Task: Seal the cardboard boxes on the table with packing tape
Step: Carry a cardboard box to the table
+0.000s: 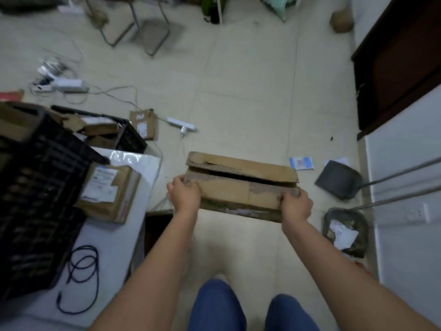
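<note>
Cardboard box (238,189) held by left hand (185,193), right hand (297,205); grip fingertips hidden.

Pale tiled floor (250,96), white wall (405,187) right, dark wooden door (401,58); blurred, perhaps a metal chair frame (148,34).

Black crate (35,187) crowds table (114,247); floor (250,103) seemingly open.

Far floor: chair legs (148,32) and clutter smear into blur, I can't name it.
Box labels (102,185): print too small for me to read.
Crate (35,187): left edge cuts it off.
Box (238,187) corners: hidden under both hands' fingers.
</note>
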A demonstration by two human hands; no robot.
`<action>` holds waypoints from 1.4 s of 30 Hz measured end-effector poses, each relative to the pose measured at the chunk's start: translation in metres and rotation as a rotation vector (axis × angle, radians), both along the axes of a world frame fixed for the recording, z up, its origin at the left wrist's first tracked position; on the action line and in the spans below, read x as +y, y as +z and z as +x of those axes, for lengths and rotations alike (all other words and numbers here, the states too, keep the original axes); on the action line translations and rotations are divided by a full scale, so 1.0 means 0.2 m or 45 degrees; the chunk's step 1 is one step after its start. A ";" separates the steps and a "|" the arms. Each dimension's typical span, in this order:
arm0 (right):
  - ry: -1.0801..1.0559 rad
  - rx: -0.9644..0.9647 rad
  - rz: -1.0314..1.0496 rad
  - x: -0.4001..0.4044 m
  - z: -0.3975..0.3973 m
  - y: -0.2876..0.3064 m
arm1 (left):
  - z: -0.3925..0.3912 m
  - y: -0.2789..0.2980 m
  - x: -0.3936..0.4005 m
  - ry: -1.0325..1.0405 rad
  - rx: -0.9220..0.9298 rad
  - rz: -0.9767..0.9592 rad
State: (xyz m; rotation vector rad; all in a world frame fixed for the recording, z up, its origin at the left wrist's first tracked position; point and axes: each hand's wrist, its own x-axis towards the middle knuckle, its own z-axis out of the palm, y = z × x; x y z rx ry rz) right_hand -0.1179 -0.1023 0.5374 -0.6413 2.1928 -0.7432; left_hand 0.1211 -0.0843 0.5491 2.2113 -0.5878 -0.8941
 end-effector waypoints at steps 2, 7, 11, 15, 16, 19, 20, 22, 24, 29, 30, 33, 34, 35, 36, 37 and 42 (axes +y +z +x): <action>-0.004 -0.013 -0.024 -0.05 0.06 0.19 | 0.06 0.20 -0.03 -0.003 -0.028 -0.046; -0.002 -0.063 -0.101 -0.22 0.15 0.50 | 0.16 0.53 -0.16 -0.020 -0.017 -0.111; 0.017 -0.076 -0.189 -0.43 0.19 0.65 | 0.21 0.64 -0.34 -0.030 -0.001 -0.200; 0.073 -0.114 -0.226 -0.68 0.24 0.72 | 0.26 0.68 -0.56 -0.001 -0.034 -0.203; 0.086 -0.120 -0.235 -0.75 0.24 0.73 | 0.27 0.68 -0.63 0.020 -0.044 -0.195; 0.116 -0.134 -0.256 -1.02 0.26 0.77 | 0.28 0.71 -0.89 0.056 -0.060 -0.225; 0.139 -0.129 -0.263 -1.13 0.25 0.79 | 0.28 0.73 -0.98 0.067 -0.059 -0.241; 0.163 -0.125 -0.271 -1.34 0.23 0.82 | 0.26 0.76 -1.17 0.077 -0.033 -0.257; 0.179 -0.093 -0.273 -1.55 0.19 0.85 | 0.24 0.79 -1.36 0.059 -0.004 -0.245; 0.233 -0.074 -0.305 -2.02 0.18 0.89 | 0.23 0.80 -1.81 0.123 0.056 -0.318; 0.230 -0.074 -0.293 -2.10 0.19 0.89 | 0.24 0.81 -1.88 0.140 0.049 -0.316; 0.262 -0.097 -0.283 -2.32 0.28 0.90 | 0.32 0.80 -2.07 0.154 0.018 -0.282; 0.276 -0.102 -0.278 -2.40 0.32 0.90 | 0.37 0.79 -2.14 0.161 0.009 -0.273; 0.288 -0.107 -0.273 -2.48 0.36 0.90 | 0.41 0.78 -2.21 0.168 0.000 -0.265; 0.300 -0.110 -0.267 -2.57 0.41 0.90 | 0.46 0.78 -2.29 0.169 -0.012 -0.259; 0.308 -0.110 -0.265 -2.65 0.46 0.90 | 0.51 0.78 -2.36 0.167 -0.022 -0.255; 0.315 -0.108 -0.307 -3.10 0.76 0.93 | 0.82 0.77 -2.84 0.178 -0.027 -0.289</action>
